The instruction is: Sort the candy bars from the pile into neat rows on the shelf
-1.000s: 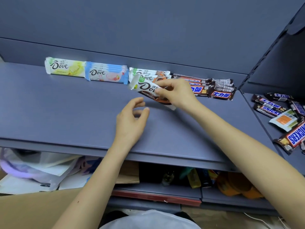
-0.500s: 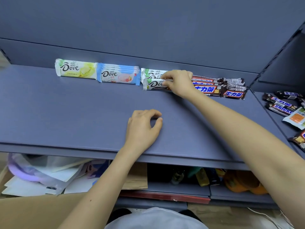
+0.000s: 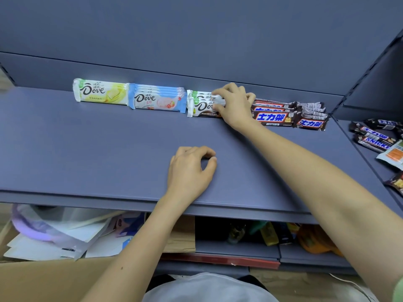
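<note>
So the row along the back of the shelf [image 3: 87, 149] is coming together nicely. Going left to right across the upper middle of the frame: a yellow Dove bar [image 3: 100, 92], a stack of blue Dove bars [image 3: 156, 100], then the brown-and-white Dove bars [image 3: 199, 106], then the Snickers bars [image 3: 272, 117]. Every one lies with its long axis running left-right, ends just about touching.

The right hand [image 3: 234, 103] is on the right end of the brown-and-white Dove bars, fingers curled over the top and thumb at the front edge. It looks like it's squaring that little stack up against its neighbours. The left hand [image 3: 189, 168] sits on the bare shelf in the centre of the frame, loosely curled and holding nothing.

My guess is the stack is basically placed and the next thing is another grab from the pile [image 3: 375, 138]. That's what matters here: the pile is at the right edge of the frame, on the neighbouring panel, past the Snickers. So it's right of both hands, and the right hand is clearly the closer one. The bars there lie at all sorts of angles, overlapping, so whichever gets picked probably needs turning to run left-right before it joins a row.
</note>
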Demonstrator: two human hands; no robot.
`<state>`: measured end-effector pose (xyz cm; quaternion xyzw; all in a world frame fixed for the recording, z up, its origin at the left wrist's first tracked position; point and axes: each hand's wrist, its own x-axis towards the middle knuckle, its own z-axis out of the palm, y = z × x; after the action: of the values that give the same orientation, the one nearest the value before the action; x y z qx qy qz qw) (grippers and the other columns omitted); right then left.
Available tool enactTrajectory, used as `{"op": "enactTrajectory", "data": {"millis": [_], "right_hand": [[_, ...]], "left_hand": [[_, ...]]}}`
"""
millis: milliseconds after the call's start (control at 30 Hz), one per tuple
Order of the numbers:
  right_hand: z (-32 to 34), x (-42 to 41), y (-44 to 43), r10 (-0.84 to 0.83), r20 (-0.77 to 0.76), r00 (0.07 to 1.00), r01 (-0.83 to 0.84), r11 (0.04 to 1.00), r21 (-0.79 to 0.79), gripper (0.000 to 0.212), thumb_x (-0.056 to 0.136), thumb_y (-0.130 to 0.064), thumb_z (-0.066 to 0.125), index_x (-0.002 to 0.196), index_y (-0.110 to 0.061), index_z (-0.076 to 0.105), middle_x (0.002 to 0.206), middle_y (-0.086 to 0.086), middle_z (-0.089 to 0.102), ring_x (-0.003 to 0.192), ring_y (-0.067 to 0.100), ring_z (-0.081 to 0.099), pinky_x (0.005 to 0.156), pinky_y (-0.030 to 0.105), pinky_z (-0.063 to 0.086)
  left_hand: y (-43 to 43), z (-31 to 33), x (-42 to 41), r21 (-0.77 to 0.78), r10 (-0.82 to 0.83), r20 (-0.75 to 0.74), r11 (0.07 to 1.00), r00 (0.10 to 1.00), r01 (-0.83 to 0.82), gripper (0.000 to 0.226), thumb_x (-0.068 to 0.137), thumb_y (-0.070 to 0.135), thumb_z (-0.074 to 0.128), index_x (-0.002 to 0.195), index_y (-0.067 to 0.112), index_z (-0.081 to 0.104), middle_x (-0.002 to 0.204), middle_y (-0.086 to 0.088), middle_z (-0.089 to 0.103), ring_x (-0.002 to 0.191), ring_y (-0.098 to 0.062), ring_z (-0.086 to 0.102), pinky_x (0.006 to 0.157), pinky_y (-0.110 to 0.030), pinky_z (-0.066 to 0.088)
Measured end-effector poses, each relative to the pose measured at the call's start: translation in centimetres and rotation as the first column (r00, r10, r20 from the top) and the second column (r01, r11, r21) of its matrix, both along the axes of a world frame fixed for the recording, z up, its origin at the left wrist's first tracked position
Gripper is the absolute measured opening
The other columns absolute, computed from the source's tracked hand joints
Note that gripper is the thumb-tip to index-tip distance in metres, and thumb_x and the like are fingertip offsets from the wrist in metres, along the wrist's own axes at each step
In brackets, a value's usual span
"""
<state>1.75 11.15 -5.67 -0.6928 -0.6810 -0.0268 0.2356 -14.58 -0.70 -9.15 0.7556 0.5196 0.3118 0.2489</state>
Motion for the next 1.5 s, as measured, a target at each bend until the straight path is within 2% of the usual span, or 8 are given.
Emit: {"op": "enactTrajectory", "data": {"millis": [100,267,433,600,933,1167,1367,1500], "right_hand": [[0.3,0.1,-1.0,0.047,0.060,0.997,-0.054,0.990,0.127,0.040,0.084,-0.021,0.057,0.123,-0.028,0.054,0.124,-0.002,0.049,0.113,0.021,0.041,0.082,0.029,0.013],[0.1,2.9,-3.7,0.057,0.060,0.997,-0.067,0.982,0.174,0.026,0.084,-0.020,0.056,0.109,-0.025,0.064,0.120,-0.003,0.053,0.112,0.022,0.042,0.073,0.024,0.009],[0.1,10.4,-7.0,-0.144,-0.115,0.983,0.165,0.966,0.199,0.027,0.080,-0.014,0.061,0.107,-0.017,0.065,0.122,0.003,0.054,0.113,0.027,0.043,0.093,0.032,0.032],[0.2,16.7,-9.6,-0.331,-0.317,0.889,0.365,0.929,0.054,0.051,0.082,-0.019,0.067,0.129,-0.011,0.049,0.145,0.009,0.036,0.134,0.024,0.031,0.108,0.026,0.022],[-1.0,20.5,-10.0,-0.397,-0.313,0.863,0.395,0.916,-0.073,0.051,0.083,-0.013,0.065,0.132,-0.014,0.050,0.136,0.007,0.051,0.128,0.025,0.043,0.107,0.029,0.030],[-0.6,22.3,-12.5,-0.302,-0.165,0.939,0.309,0.951,0.016,0.055,0.086,-0.014,0.058,0.138,-0.015,0.039,0.144,0.008,0.036,0.132,0.027,0.033,0.108,0.032,0.027],[0.9,26.8,-16.1,-0.532,0.215,0.819,0.573,0.777,-0.260,0.050,0.088,-0.037,0.054,0.129,-0.010,0.049,0.136,0.016,0.044,0.123,0.039,0.037,0.099,0.043,0.036],[1.3,27.8,-16.5,-0.489,0.378,0.786,0.609,0.717,-0.339,0.046,0.093,-0.041,0.045,0.126,-0.010,0.051,0.132,0.020,0.046,0.123,0.038,0.039,0.097,0.045,0.036]], "left_hand": [[-0.1,0.2,0.4,0.044,0.011,-0.005,0.999,1.000,-0.011,0.033,0.079,0.038,0.040,0.096,0.025,0.065,0.098,0.008,0.067,0.103,-0.023,0.051,0.086,-0.033,0.039],[-0.3,0.9,3.0,0.061,-0.045,-0.035,0.997,0.998,0.047,0.027,0.085,0.036,0.046,0.099,0.024,0.065,0.101,0.006,0.067,0.105,-0.025,0.050,0.086,-0.033,0.039],[-0.7,1.5,7.3,0.043,-0.165,-0.056,0.985,0.985,0.167,0.018,0.089,0.028,0.052,0.103,0.024,0.064,0.107,0.007,0.065,0.108,-0.023,0.048,0.089,-0.034,0.039],[-1.4,0.9,10.0,0.042,-0.226,-0.127,0.972,0.966,0.233,0.018,0.089,0.028,0.051,0.101,0.026,0.064,0.107,0.010,0.065,0.110,-0.021,0.048,0.088,-0.032,0.035],[-1.0,0.4,10.3,0.086,-0.186,-0.131,0.976,0.974,0.198,0.031,0.080,0.037,0.041,0.094,0.025,0.065,0.099,0.007,0.067,0.102,-0.024,0.052,0.088,-0.035,0.041],[-2.1,0.9,12.1,0.108,-0.202,-0.133,0.970,0.970,0.216,0.032,0.080,0.036,0.041,0.098,0.024,0.065,0.102,0.005,0.067,0.103,-0.026,0.052,0.088,-0.036,0.040],[-3.1,1.2,14.7,0.114,-0.269,-0.120,0.953,0.956,0.282,0.030,0.082,0.036,0.043,0.099,0.023,0.065,0.102,0.005,0.066,0.103,-0.026,0.051,0.086,-0.034,0.039],[-3.3,0.8,14.7,0.122,-0.261,-0.105,0.954,0.960,0.273,0.033,0.080,0.037,0.042,0.099,0.023,0.065,0.102,0.005,0.067,0.102,-0.026,0.053,0.086,-0.033,0.039]]}}
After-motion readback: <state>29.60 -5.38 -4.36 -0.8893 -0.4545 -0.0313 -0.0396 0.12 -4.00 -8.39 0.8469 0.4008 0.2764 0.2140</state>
